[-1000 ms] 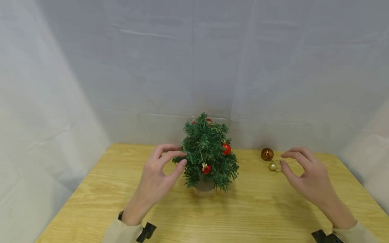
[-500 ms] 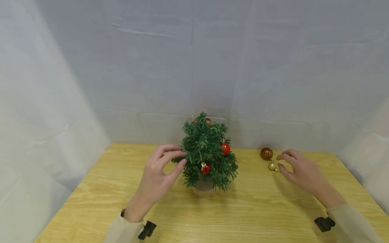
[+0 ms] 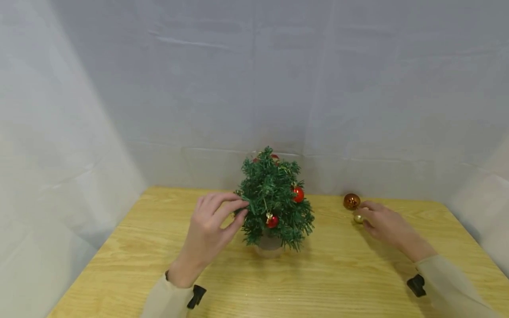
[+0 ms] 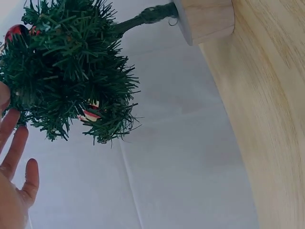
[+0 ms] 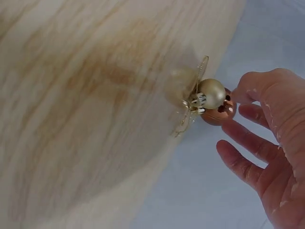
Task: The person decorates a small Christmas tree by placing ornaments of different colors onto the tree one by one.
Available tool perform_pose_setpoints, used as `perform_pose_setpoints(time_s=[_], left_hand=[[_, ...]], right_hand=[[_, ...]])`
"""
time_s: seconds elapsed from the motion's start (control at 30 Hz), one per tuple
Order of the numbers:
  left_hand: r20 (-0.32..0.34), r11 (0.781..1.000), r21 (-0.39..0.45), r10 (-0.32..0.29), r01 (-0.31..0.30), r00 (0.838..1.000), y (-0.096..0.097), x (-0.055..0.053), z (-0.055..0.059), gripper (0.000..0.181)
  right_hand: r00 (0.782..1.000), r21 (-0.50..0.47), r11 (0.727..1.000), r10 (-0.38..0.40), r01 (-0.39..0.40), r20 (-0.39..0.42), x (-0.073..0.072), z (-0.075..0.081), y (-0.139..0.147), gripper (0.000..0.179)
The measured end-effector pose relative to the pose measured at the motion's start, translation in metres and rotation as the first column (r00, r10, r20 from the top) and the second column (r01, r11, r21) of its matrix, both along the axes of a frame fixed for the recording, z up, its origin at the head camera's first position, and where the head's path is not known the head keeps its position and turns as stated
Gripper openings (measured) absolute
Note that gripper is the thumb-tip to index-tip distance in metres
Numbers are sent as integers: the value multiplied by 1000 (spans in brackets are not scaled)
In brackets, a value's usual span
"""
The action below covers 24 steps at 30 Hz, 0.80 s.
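A small green artificial Christmas tree (image 3: 272, 185) with red baubles stands upright at the middle of the table. My left hand (image 3: 212, 225) is at its left side, the bent fingertips touching the outer branches. In the left wrist view those fingers (image 4: 16, 143) look relaxed and spread. On the right, my right hand (image 3: 387, 225) reaches over a small gold bauble (image 5: 213, 94) that lies on the table. Its fingers and thumb are loosely bent around the bauble's side, not visibly gripping it. A copper-brown bauble (image 3: 351, 201) lies just behind the gold one, partly hidden in the right wrist view.
A red bauble (image 3: 298, 194) hangs on the tree's right side and another red bauble (image 3: 272, 221) low at its front. The tree has a round wooden base (image 4: 209, 19). Pale cloth (image 3: 254, 88) hangs behind the wooden table (image 3: 254, 291).
My right hand has moved left and lowered toward the gold bauble, its fingertips now over it. The left hand stays by the tree, its fingertips slightly closer together.
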State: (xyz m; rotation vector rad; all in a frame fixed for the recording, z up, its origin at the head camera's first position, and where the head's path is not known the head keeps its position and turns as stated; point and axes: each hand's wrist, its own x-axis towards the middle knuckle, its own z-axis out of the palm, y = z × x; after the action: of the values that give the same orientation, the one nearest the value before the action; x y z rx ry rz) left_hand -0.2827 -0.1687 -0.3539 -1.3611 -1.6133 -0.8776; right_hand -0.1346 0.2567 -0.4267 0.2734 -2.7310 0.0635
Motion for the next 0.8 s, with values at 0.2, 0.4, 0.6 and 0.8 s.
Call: perform_pose_setpoints(time_s=[0.2, 0.4, 0.6, 0.8], left_hand=[[-45, 1000, 25, -11, 12, 999, 5, 4, 1, 23], [-83, 999, 50, 10, -6, 997, 10, 11, 1, 24], [-117, 996, 90, 37, -26, 992, 19, 21, -1, 21], [-134, 991, 124, 57, -40, 989, 26, 29, -2, 19]], right_hand=[[996, -31, 999, -41, 43, 85, -1, -4, 1, 31], [989, -48, 996, -71, 77, 130, -1, -8, 2, 28], [986, -70, 995, -62, 74, 156, -3, -11, 1, 23], [981, -89, 991, -86, 103, 172, -2, -13, 0, 23]])
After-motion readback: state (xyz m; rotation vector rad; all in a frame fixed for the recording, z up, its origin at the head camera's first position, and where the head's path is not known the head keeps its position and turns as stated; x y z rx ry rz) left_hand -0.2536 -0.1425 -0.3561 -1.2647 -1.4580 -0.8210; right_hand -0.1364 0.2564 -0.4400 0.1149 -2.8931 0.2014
